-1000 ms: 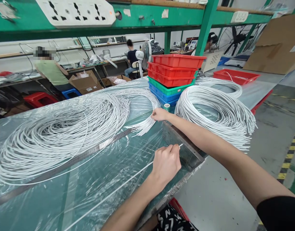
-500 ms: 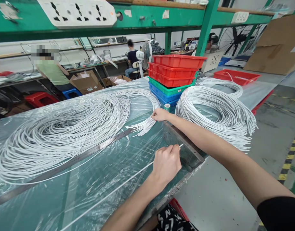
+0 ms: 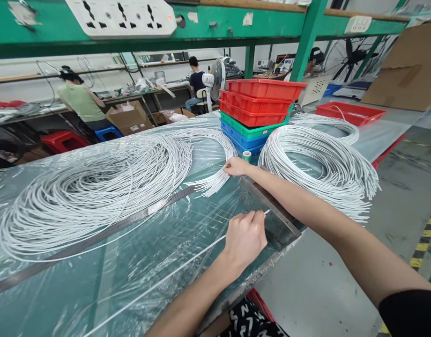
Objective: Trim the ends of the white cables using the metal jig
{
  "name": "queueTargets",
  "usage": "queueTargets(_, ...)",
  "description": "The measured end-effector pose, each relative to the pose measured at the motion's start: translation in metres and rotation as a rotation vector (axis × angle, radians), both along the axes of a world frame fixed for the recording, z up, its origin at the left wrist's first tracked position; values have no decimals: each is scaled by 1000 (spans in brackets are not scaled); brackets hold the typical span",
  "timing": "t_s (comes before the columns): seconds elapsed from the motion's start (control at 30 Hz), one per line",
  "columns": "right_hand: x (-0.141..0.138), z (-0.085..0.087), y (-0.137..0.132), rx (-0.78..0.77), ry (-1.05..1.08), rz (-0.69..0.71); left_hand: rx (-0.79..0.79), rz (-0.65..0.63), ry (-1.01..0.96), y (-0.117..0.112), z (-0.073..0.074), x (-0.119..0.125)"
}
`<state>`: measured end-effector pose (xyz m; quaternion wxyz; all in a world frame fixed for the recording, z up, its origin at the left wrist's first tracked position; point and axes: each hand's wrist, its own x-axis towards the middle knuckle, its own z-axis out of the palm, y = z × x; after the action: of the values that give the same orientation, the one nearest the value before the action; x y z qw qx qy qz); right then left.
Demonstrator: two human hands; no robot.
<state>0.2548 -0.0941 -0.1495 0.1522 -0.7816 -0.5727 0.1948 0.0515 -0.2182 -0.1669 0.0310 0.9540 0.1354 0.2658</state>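
My left hand (image 3: 246,239) is closed around a white cable (image 3: 159,283), whose short end pokes out past the thumb. The rest of that cable runs down to the lower left over the table. Farther forward, my right hand (image 3: 235,166) pinches at the edge of a curved bundle of white cables (image 3: 211,184); its fingertips are partly hidden. Beside both hands stands a metal angle block (image 3: 259,206) at the table's edge. A large loose coil of white cables (image 3: 61,222) lies to the left, with a long steel ruler (image 3: 129,219) along its near side.
Stacked red, green and blue trays (image 3: 259,105) stand behind my right hand, near a small green tape roll (image 3: 246,156). Another thick cable coil (image 3: 317,187) lies to the right. A green shelf beam (image 3: 215,42) crosses above. Co-workers sit in the background.
The whole view has shifted slightly to the right. Both hands keep nearly the same grip and place relative to the cables and the metal block.
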Motion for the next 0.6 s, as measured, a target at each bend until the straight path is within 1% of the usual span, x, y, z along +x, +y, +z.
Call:
queueTargets(0.27,1,-3,3,-5,-16,1,-8,8,34,0,-1,0)
queueTargets(0.6,0,-3,2,-14,-15,3,-13,7,30,-1,-1,0)
